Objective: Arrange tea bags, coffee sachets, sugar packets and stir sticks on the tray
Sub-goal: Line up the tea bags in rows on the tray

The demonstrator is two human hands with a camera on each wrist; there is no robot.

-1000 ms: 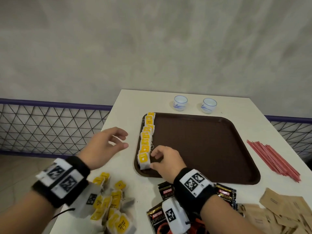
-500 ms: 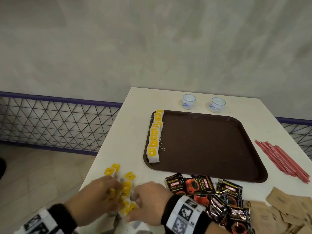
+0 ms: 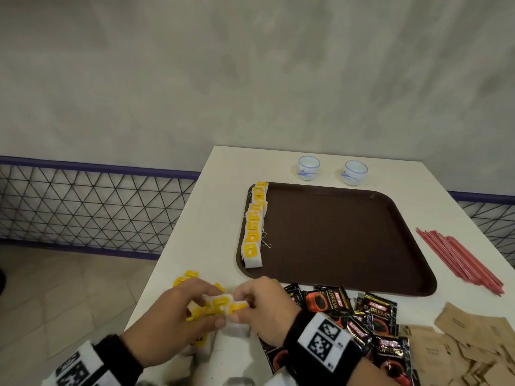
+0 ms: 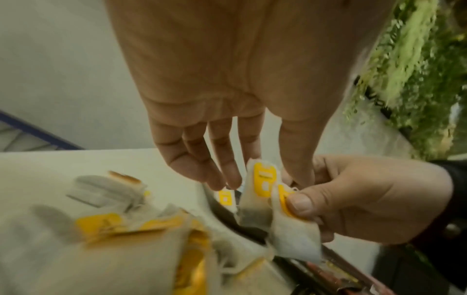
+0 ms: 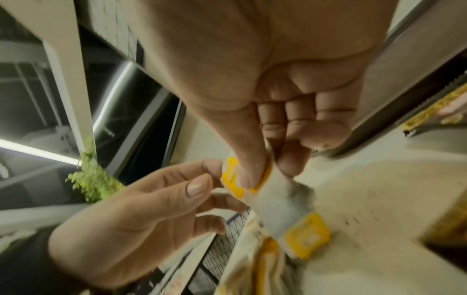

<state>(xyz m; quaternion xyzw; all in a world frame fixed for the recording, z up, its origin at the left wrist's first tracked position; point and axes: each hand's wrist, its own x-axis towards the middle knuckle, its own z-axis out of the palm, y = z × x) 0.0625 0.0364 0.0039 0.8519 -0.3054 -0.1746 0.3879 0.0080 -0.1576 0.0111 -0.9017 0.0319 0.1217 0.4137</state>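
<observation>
Pinching a tea bag by its yellow tag between thumb and forefinger, the right hand (image 3: 262, 307) holds it just above the near left part of the white table (image 3: 211, 218); the right wrist view shows the thumb pressed onto the tag and the white pouch hanging below. The left hand (image 3: 178, 316) meets it from the left, its thumb and fingers closing on a second tea bag beside the first, so the held tea bags (image 3: 223, 303) sit between the two hands. In the left wrist view the left fingers (image 4: 222, 159) reach nearly straight down to the bags, and whether they truly grip is hard to tell. Under and around the hands lies the loose pile of tea bags (image 3: 189, 277), blurred in both wrist views.

Farther off, the brown tray (image 3: 348, 238) carries a row of tea bags (image 3: 255, 227) standing along its left edge, from the far corner almost to the near one. Just near the tray lie the black coffee sachets (image 3: 359, 310), with the brown sugar packets (image 3: 471, 344) to their right. The red stir sticks (image 3: 459, 260) lie right of the tray. Two small white cups (image 3: 331, 169) stand beyond the tray's far edge.
</observation>
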